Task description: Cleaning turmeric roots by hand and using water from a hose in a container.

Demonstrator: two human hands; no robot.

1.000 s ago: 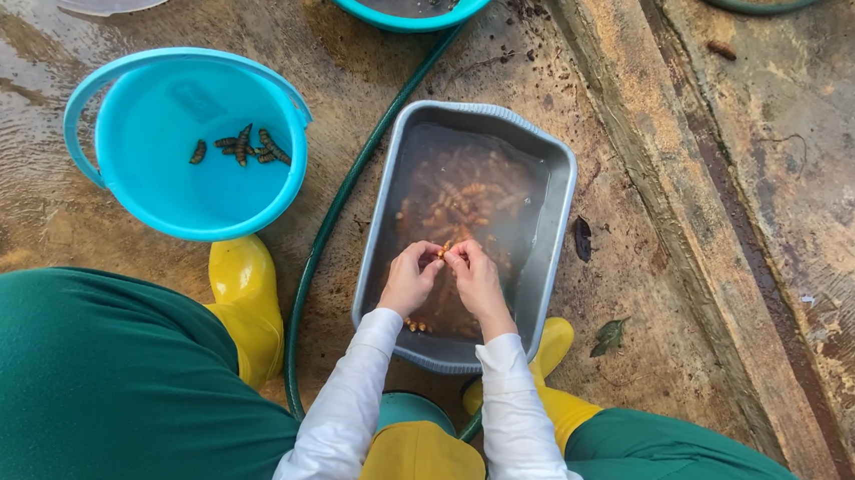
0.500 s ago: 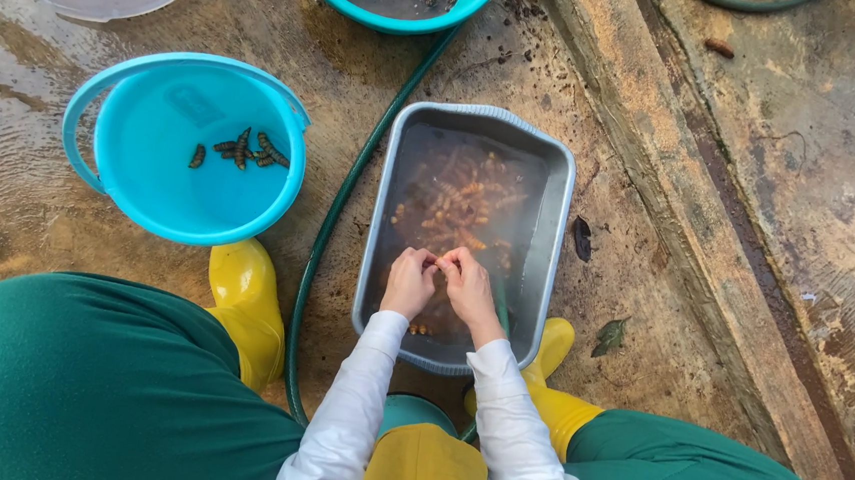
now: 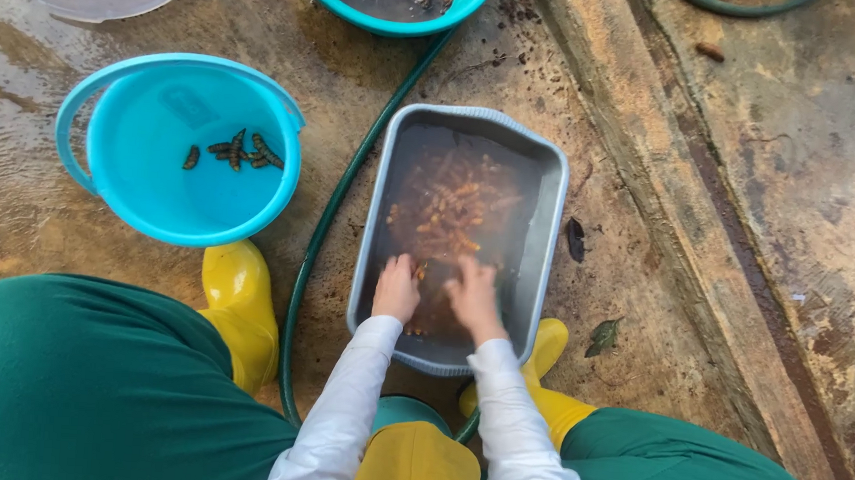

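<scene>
Grey plastic forms the tub (image 3: 550,209) where both hands dip into murky water. The left hand (image 3: 396,290) and the right hand (image 3: 471,299) lie a little apart, fingers loosely curled; whether either grips anything cannot be told. Small orange-brown pieces (image 3: 447,207) lie heaped just beyond the fingertips. Well off beyond the left hand stands a turquoise bucket (image 3: 149,206) with a few dark pieces (image 3: 238,150); a green hose (image 3: 334,213) runs between it and the tub.
</scene>
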